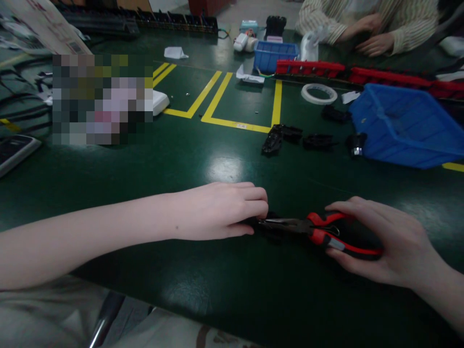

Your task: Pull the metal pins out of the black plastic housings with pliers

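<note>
Red-handled needle-nose pliers (306,226) are sitting in the right hand (395,237) at the near right of the green worktop (224,280), its fingers spanning both handles. The tips are meeting a small black part (274,235), which the left hand (232,208) is pinching in narrowly curled fingers, mostly hiding it. The pliers are probably weighing moderately, stiff, their sleeved handles giving the surest hold; the part, seemingly light and hard, is likely needing an edge grip.

Left forearm (119,222): bare, extended inward from the left. Left hand (232,208): back upward, fingers curled, thumb on the near side. Right hand (397,239): fingers and thumb opposed in a C-shaped grip.
</note>
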Tool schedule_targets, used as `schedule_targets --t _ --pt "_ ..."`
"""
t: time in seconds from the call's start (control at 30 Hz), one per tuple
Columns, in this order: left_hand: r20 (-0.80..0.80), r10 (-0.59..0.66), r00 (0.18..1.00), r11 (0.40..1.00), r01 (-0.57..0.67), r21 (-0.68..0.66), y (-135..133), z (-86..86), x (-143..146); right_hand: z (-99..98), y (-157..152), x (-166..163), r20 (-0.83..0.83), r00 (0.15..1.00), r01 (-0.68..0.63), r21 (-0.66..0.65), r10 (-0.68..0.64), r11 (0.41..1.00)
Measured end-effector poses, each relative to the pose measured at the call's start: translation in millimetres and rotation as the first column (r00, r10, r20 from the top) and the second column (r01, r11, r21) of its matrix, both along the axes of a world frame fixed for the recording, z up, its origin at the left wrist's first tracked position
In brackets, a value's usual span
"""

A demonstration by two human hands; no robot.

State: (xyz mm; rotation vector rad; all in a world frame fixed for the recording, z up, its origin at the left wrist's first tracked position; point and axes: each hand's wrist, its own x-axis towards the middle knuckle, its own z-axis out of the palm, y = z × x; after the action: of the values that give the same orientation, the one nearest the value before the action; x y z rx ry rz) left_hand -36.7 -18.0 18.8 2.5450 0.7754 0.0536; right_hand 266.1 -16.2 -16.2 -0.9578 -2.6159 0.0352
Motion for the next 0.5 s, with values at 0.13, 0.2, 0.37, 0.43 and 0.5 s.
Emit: schedule_targets --t 0.13,0.2,0.37,0.43,0.5 --pt "0.048 -0.016 0.999 0.999 0.014 0.041 3.7 -5.8 0.3 -0.2 0.0 -0.6 0.01 1.0 0.005 -0.032 -0.005 0.999" --pt "0.073 -0.014 0.997 0.999 0.01 0.053 5.5 -9.2 0.8 0.0 0.2 -0.6 0.016 1.0 0.006 -0.058 -0.005 0.998" --pt "0.138 0.008 0.99 0.997 -0.017 0.069 6.8 -15.7 0.2 0.6 0.8 -0.6 0.014 1.0 -0.001 -0.084 0.002 0.996" --pt "0.17 -0.001 0.986 0.998 -0.011 0.069 6.3 -17.2 -0.7 0.7 0.8 -0.3 0.014 1.0 0.001 -0.084 0.0 0.996" --pt "0.189 0.001 0.982 0.997 -0.015 0.071 5.8 -18.5 -1.2 1.0 0.8 -0.1 0.022 1.0 0.003 -0.079 -0.001 0.997"
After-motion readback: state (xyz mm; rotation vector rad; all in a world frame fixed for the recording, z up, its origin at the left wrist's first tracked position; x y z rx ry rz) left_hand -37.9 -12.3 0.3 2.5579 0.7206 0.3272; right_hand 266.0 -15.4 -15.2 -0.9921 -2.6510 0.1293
